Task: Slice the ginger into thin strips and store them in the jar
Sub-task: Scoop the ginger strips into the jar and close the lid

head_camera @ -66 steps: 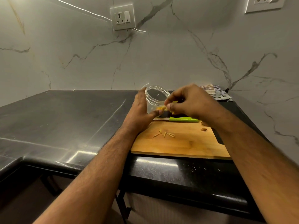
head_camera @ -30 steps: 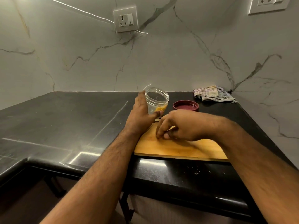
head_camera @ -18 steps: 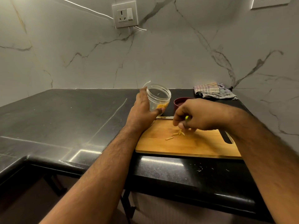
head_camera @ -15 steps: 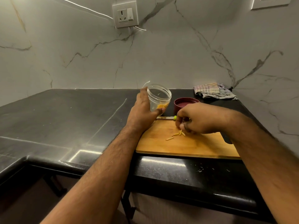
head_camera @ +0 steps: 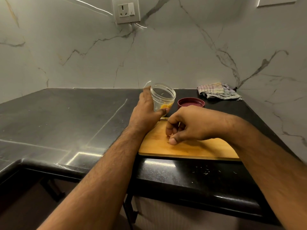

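Centre frame: our left hand [head_camera: 146,112] grips the tilted clear jar [head_camera: 163,98] holding ginger strips [head_camera: 165,106]. Our right hand [head_camera: 191,125], fingers curled, pinches at the cutting board [head_camera: 191,148]; we cannot tell what it holds

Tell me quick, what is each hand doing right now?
Left hand: grips the jar, tilted.
Right hand: fingers curled, pinching at ginger strips on the cutting board; strips mostly hidden.

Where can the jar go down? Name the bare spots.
Widest bare patch: the dark counter left of the left hand. A smaller strip lies between the lid and the cloth. It is crowded at the board, where the right hand works beside the tilted jar.
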